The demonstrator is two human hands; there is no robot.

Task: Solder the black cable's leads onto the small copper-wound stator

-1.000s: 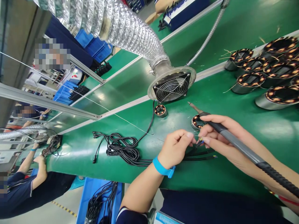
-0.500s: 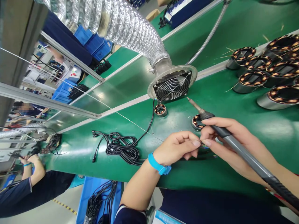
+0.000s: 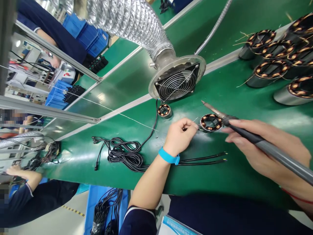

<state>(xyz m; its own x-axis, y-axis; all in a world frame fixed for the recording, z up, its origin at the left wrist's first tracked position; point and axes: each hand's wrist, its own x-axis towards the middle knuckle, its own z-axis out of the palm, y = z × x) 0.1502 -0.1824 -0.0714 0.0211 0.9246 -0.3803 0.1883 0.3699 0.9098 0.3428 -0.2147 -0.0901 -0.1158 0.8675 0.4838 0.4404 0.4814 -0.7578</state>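
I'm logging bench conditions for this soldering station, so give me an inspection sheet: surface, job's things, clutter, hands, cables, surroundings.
Surface: green bench mat, glossy, with pale rails across it.
Job's things: small wound stator on the mat; soldering iron, tip above the stator's rim; thin solder wire strung in from the left.
Clutter: second small stator near the fan; larger wound stators at far right.
Hands: left hand pinches a fine wire beside the stator; right hand grips the iron.
Cables: black cable bundle coiled on the mat, two leads running right.
Surroundings: extraction fan on foil duct; blue bins; co-worker's hand at left.
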